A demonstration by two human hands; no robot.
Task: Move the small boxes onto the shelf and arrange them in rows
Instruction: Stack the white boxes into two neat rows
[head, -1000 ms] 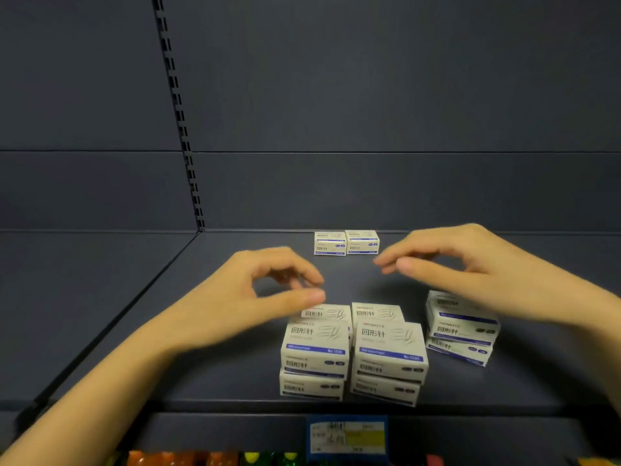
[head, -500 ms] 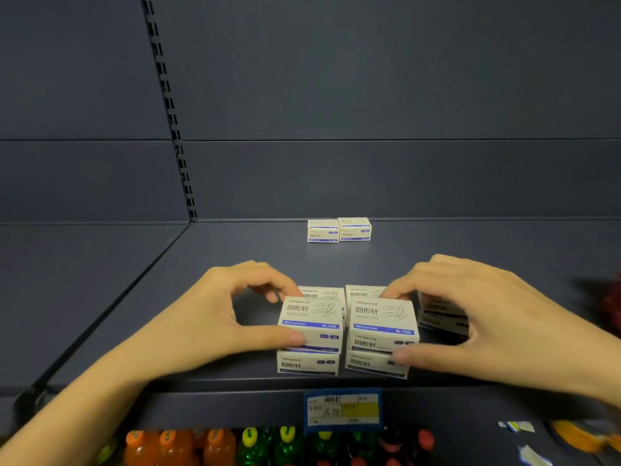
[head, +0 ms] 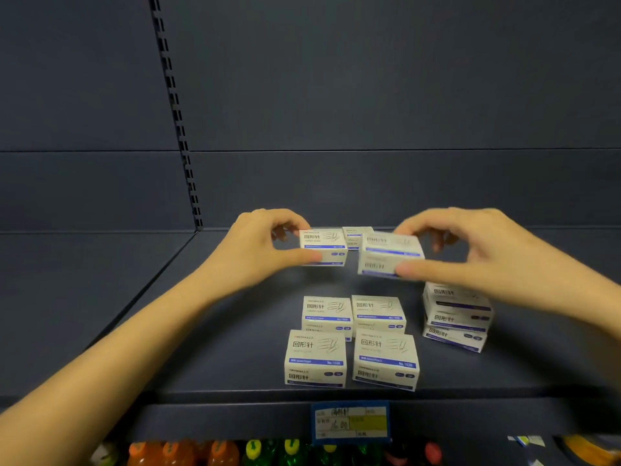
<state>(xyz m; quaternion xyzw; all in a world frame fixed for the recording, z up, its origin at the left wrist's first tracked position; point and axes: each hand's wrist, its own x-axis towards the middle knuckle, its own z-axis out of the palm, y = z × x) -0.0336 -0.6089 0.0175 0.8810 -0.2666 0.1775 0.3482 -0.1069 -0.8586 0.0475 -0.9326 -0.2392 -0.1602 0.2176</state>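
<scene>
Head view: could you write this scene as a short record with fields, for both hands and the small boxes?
left hand: grips left box, above the shelf
right hand: grips right box, also lifted, blurred
back pair: at the rear wall, partly hidden by held boxes
front group: two rows of two near the front edge
side stack: right of front group

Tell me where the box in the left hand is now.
In the head view, the left hand pinches that box toward the back middle of the shelf, just left of the second box in the right hand and beyond the front boxes.
</scene>
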